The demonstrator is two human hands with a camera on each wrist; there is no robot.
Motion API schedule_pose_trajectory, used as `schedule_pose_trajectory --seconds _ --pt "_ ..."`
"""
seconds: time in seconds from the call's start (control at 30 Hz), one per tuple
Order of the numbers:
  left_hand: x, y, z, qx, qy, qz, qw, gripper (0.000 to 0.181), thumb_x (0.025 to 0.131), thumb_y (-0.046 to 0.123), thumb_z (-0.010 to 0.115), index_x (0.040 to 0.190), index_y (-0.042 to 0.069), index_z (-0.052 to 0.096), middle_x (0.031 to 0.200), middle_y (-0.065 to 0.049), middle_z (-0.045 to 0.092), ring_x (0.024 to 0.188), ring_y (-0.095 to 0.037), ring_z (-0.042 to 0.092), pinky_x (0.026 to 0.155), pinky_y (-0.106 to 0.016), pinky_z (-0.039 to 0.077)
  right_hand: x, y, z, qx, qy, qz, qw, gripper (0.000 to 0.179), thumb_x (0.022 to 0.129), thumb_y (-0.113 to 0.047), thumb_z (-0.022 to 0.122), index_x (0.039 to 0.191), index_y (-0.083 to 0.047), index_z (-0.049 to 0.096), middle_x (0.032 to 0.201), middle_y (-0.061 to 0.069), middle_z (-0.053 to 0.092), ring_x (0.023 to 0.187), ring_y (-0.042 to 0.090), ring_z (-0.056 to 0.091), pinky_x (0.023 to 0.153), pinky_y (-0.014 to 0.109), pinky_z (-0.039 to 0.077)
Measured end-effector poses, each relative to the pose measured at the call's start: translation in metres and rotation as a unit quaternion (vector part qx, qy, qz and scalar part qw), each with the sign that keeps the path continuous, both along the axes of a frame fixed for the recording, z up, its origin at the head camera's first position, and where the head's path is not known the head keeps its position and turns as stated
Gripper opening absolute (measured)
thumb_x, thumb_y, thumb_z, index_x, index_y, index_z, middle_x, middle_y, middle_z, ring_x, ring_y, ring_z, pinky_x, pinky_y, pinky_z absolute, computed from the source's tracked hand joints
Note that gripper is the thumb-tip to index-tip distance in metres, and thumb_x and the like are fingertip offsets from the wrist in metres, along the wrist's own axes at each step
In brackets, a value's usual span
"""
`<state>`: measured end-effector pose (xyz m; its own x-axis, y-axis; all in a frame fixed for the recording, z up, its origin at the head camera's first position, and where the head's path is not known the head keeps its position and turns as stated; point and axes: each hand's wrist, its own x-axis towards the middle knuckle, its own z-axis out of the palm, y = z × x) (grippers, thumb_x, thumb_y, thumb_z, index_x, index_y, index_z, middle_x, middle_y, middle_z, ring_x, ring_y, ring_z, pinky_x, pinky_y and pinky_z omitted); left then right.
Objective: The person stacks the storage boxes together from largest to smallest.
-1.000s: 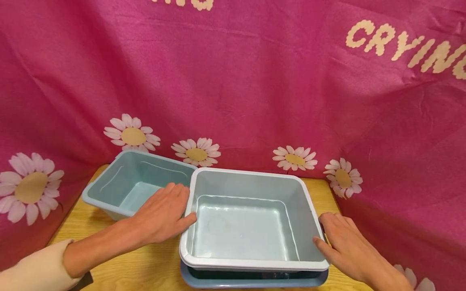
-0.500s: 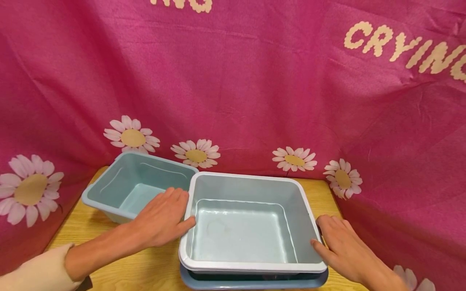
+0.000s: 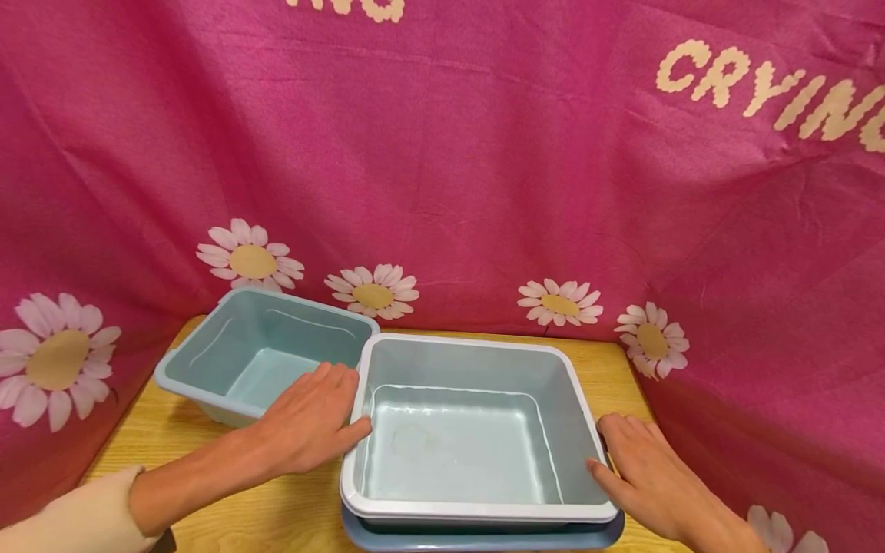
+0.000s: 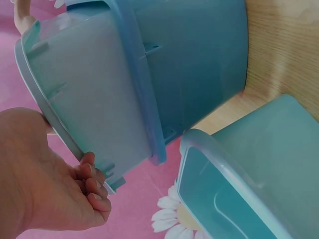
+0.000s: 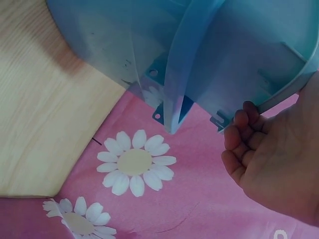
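Note:
My left hand (image 3: 311, 418) grips the left rim of a pale grey plastic bin (image 3: 456, 445), thumb over the inside and fingers curled under the edge. On the opposite rim, my right hand (image 3: 646, 472) holds on the same way. The grey bin sits partway inside a blue bin (image 3: 484, 538), whose front rim shows below it. Both wrist views show a stretch of the grey bin's wall (image 4: 94, 89) standing out above the blue bin's rim (image 5: 179, 64). Nothing lies inside the grey bin.
A smaller blue-green bin (image 3: 214, 369) stands at the left, close against the stacked bins. All rest on a wooden table (image 3: 249, 507). Behind and beside it hangs a pink cloth (image 3: 449, 192) printed with daisies and letters.
The grey bin has sunk a little deeper into the blue bin, its far rim dropping lower in view. Both hands have gone down with it, keeping their hold.

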<state>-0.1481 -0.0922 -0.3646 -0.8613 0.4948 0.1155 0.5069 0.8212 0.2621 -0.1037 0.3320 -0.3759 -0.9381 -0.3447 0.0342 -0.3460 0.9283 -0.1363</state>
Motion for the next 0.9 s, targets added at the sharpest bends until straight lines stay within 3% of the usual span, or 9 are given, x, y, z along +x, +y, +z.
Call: schedule_pose_trajectory --seconds 0.4,0.77,0.9 --pt "-0.002 0.0 -0.007 0.0 0.0 -0.008 1.0 0.034 0.089 0.031 0.062 0.102 0.0 0.055 0.094 -0.006 0.054 0.084 -0.02 0.046 0.074 -0.037 0.042 0.001 -0.001 -0.007 -0.001 0.012 0.012 0.9999 0.029 0.088 -0.03 0.07 0.106 -0.016 0.052 0.083 -0.015 0.039 0.085 0.007 0.039 0.082 0.039 0.037" --pt "-0.001 0.001 -0.014 0.011 0.018 -0.012 0.9997 0.031 0.088 0.03 0.061 0.101 0.002 0.055 0.088 -0.003 0.052 0.082 -0.02 0.045 0.073 -0.036 0.042 0.0 0.0 -0.012 0.004 -0.009 0.008 0.9999 0.032 0.087 -0.033 0.071 0.106 -0.016 0.052 0.084 -0.014 0.04 0.085 0.008 0.04 0.085 0.042 0.04" --pt "-0.001 0.002 -0.016 0.007 0.009 -0.01 0.9999 0.034 0.089 0.03 0.062 0.103 0.0 0.056 0.089 -0.004 0.052 0.082 -0.02 0.045 0.072 -0.036 0.042 0.0 0.0 -0.014 0.001 -0.011 0.01 0.9999 0.03 0.087 -0.033 0.07 0.105 -0.017 0.052 0.082 -0.014 0.039 0.086 0.009 0.041 0.086 0.044 0.039"
